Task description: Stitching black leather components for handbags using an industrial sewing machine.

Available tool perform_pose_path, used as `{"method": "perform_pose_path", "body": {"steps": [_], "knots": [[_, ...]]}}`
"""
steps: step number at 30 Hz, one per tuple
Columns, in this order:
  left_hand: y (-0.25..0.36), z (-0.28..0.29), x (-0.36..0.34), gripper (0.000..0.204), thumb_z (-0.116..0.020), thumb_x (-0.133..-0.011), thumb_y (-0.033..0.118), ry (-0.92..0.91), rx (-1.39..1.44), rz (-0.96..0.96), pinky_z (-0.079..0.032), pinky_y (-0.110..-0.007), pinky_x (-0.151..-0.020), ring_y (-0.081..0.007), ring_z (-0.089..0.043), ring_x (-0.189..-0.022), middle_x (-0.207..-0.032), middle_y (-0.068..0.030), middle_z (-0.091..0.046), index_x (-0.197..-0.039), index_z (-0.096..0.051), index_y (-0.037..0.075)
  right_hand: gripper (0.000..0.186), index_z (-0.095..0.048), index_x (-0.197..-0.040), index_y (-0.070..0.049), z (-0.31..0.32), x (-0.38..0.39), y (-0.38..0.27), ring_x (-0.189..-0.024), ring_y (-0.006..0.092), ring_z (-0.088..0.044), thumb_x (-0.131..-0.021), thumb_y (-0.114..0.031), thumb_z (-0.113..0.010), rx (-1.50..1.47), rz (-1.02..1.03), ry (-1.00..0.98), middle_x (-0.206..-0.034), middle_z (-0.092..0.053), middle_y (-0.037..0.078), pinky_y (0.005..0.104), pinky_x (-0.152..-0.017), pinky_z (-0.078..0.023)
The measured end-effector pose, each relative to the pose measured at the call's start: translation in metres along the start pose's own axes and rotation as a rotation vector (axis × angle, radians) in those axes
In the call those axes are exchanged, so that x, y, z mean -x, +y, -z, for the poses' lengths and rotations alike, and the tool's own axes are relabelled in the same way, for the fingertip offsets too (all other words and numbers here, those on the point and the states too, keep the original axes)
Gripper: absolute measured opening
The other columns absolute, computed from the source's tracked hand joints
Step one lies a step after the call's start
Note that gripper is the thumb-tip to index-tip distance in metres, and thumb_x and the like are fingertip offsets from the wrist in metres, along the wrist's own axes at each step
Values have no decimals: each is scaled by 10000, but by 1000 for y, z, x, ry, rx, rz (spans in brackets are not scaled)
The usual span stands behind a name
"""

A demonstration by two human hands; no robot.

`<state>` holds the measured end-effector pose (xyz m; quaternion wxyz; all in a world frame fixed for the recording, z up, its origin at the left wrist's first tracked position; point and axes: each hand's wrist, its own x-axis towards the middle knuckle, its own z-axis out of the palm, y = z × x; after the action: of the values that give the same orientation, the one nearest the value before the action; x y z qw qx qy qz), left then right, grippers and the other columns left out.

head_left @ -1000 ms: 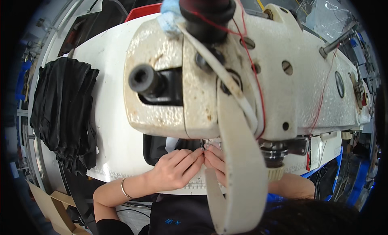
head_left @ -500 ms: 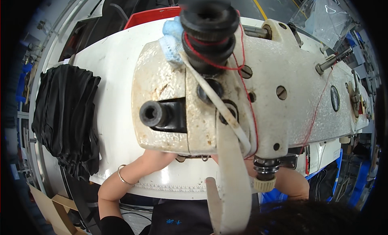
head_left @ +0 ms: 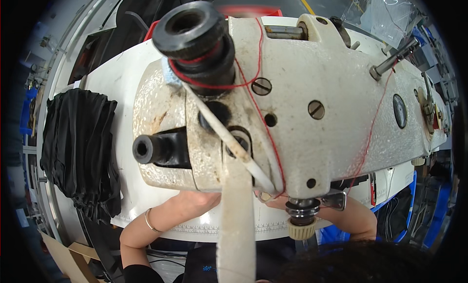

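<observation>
A worn cream sewing machine (head_left: 312,132) fills the middle of the view and covers much of my hands. My left hand (head_left: 199,200), with a bangle on its wrist, reaches in from the lower left under the machine's end; its fingers are out of sight. From the lower right comes my other forearm. Of my right hand (head_left: 279,202) only a small patch shows below the machine, beside a tension knob (head_left: 301,229). Whatever either hand holds is hidden. Red thread (head_left: 265,122) winds round a black knob (head_left: 187,34) on top and runs down the machine's front.
Black strips of fabric (head_left: 78,151) lie bunched at the left of the white table (head_left: 124,88). A measuring scale (head_left: 195,229) runs along its near edge. Behind the machine stands a red bin (head_left: 151,29). A pale strap (head_left: 236,224) hangs down toward me, blocking the view.
The view has shifted, so the machine's top appears farther left and the strap too. Both hands remain beneath the machine, with a little more of the left one's back showing beside the strap.
</observation>
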<state>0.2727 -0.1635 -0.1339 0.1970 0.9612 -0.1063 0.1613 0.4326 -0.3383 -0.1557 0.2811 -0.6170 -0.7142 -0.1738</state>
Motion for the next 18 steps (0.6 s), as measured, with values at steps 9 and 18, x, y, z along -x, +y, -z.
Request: {"method": "perform_pose_path", "body": {"steps": [9, 18], "knots": [[-3, 7, 3, 309, -659, -651, 0, -28, -10, -21, -512, -395, -773, -311, -625, -864, -947, -162, -634, -960, -661, 16, 236, -606, -876, -1, -1, -5, -1, -748, 231, -537, -676, -123, -585, 26, 6, 10, -896, -545, 87, 333, -586, -460], [-4, 7, 2, 314, -655, -637, -1, -32, -24, -32, -513, -393, -768, -306, -626, -864, -944, -159, -634, -951, -666, 16, 226, -608, -861, -5, 1, -3, -2, -743, 233, -541, -669, -122, -580, 132, 30, -51, -894, -547, 78, 353, -577, -457]]}}
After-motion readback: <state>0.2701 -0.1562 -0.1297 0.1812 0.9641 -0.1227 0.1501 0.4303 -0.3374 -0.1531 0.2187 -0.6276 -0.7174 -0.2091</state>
